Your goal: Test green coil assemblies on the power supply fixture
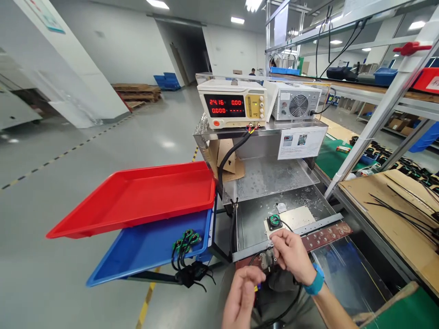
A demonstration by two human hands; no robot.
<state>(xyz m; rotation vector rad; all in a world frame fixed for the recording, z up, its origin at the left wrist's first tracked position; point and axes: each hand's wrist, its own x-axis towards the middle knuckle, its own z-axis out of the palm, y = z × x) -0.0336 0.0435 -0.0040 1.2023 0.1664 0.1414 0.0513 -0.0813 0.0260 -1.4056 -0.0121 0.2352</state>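
Note:
My left hand [242,294] is low in the head view, fingers pinched around a thin black wire with a small yellow connector. My right hand [293,256], with a blue wrist strap [316,281], grips a small black part with wires at the front edge of a metal work tray [254,219]. Just beyond its fingers a round green-and-black coil part [274,221] sits on a beige plate [295,218]. A brown perforated strip [324,236] runs to the right of my right hand.
A red tray [137,196] lies above a blue tray [147,246] at left, with green-coil parts [187,242] hanging over its edge. A power supply [233,104] reading 24.16 stands on the steel shelf. Cardboard [394,214] with black cables lies right. A person stands far off.

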